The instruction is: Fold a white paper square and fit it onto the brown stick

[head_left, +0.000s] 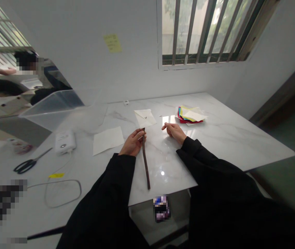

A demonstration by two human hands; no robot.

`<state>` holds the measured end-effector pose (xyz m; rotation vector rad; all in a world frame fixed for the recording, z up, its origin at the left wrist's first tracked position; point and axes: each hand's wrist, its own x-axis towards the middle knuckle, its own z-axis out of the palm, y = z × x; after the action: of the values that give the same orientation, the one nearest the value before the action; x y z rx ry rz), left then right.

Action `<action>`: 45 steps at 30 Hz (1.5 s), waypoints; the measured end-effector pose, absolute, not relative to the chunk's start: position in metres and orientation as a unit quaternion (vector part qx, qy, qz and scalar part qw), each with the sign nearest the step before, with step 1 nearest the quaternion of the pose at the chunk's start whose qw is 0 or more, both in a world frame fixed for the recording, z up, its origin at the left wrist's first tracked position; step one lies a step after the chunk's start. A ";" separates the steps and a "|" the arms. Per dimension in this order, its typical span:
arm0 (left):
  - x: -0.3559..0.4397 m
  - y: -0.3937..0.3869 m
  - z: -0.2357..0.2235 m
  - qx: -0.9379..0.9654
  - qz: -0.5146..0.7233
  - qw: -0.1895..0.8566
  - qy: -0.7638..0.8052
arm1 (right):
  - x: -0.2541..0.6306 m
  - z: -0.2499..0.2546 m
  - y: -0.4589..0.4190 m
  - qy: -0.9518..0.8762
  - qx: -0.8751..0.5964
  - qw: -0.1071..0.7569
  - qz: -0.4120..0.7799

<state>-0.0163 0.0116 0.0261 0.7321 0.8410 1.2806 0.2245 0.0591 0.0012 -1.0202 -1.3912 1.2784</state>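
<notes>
My left hand (133, 141) is closed around the top end of a thin dark brown strip (145, 162) that slopes down toward the near edge of the white marble table (227, 135). My right hand (173, 130) rests on the table a short way to the right, fingers loosely curled and pointing left, holding nothing I can make out. Just beyond both hands lies a small white envelope-like square (145, 117) with a metal stud on it. A tiny metal piece (160, 116) lies right of it.
A white sheet (108, 139) lies left of my left hand. A stack of coloured papers (190, 114) sits at the back right. A clear plastic bin (56, 109), a white device (64, 141) with cable, and scissors (29, 163) are at left. Another person sits far left.
</notes>
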 end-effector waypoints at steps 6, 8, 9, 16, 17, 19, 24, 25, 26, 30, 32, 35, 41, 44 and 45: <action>-0.016 0.011 0.027 0.325 0.562 0.664 0.372 | 0.225 0.001 0.059 -0.569 -0.418 0.478 0.522; -0.016 0.010 0.027 0.325 0.562 0.664 0.372 | 0.225 0.000 0.059 -0.569 -0.418 0.477 0.523; -0.016 0.010 0.027 0.326 0.562 0.664 0.371 | 0.225 0.000 0.059 -0.569 -0.416 0.477 0.525; -0.015 0.011 0.026 0.328 0.563 0.661 0.371 | 0.226 0.000 0.060 -0.571 -0.414 0.479 0.522; -0.015 0.011 0.026 0.328 0.563 0.661 0.372 | 0.225 0.001 0.060 -0.570 -0.412 0.479 0.525; -0.016 0.011 0.026 0.329 0.564 0.661 0.372 | 0.225 0.001 0.059 -0.567 -0.409 0.480 0.530; -0.015 0.010 0.027 0.334 0.560 0.661 0.370 | 0.225 0.002 0.060 -0.563 -0.410 0.481 0.533; -0.015 0.010 0.027 0.335 0.560 0.661 0.370 | 0.225 0.002 0.060 -0.563 -0.410 0.481 0.532; -0.015 0.010 0.027 0.336 0.560 0.661 0.370 | 0.225 0.002 0.060 -0.564 -0.410 0.480 0.532; -0.015 0.011 0.027 0.337 0.558 0.662 0.370 | 0.225 0.002 0.059 -0.565 -0.415 0.476 0.531; -0.015 0.011 0.027 0.336 0.558 0.661 0.372 | 0.225 0.003 0.059 -0.565 -0.414 0.476 0.532; -0.015 0.012 0.027 0.332 0.559 0.661 0.375 | 0.225 0.003 0.058 -0.566 -0.412 0.478 0.530; -0.014 0.012 0.027 0.333 0.561 0.659 0.375 | 0.226 0.001 0.060 -0.568 -0.413 0.479 0.526; -0.014 0.012 0.026 0.335 0.560 0.658 0.375 | 0.226 0.000 0.060 -0.574 -0.413 0.478 0.521; -0.014 0.012 0.026 0.335 0.560 0.658 0.375 | 0.226 0.000 0.061 -0.576 -0.413 0.478 0.519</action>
<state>-0.0141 0.0123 0.0259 0.7597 0.8493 1.2679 0.2264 0.0606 0.0002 -1.0090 -1.4070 1.2663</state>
